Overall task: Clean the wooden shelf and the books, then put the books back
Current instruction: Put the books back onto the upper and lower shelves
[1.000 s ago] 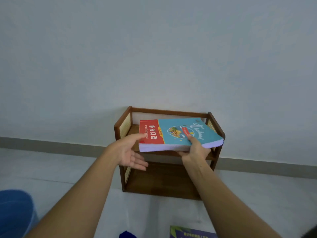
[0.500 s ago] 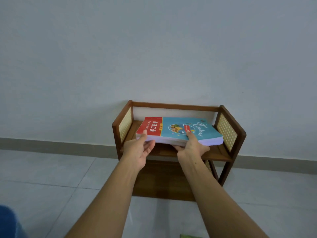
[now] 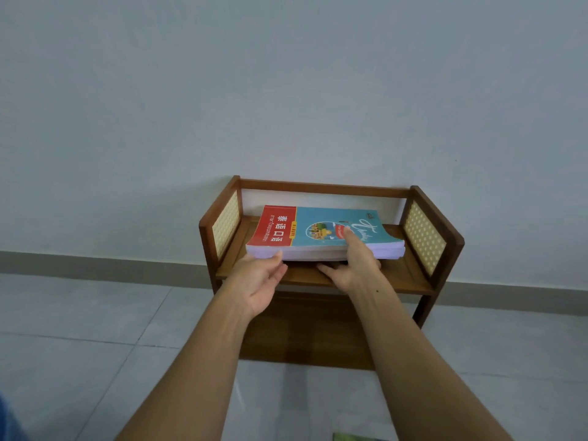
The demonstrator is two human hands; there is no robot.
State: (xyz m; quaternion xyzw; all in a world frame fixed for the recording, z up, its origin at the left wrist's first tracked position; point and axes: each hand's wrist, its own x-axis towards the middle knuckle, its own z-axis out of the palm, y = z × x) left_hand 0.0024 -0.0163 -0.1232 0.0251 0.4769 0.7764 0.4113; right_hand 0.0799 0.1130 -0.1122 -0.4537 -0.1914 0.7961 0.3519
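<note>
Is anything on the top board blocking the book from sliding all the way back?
Nothing visible does. The book lies flat on the shelf's top board, right hand gripping its front edge, left hand at its near left corner. The board beside it looks bare; behind it is hidden.

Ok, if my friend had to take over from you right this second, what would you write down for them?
Right hand: thumb on the cover, fingers under the thick red-and-teal paperback book, gripping it.
Left hand: open, fingertips at the book's near left edge, steadying, not gripping.
The book lies flat over the top tier of the small brown wooden shelf with woven side panels, which stands against the wall.
Done, seemingly: this book is nearly put back.
Left: let go of it. A corner of something green shows on the floor at the bottom edge, maybe another book. The lower tier looks empty. I cannot tell whether the cleaning is finished.
</note>
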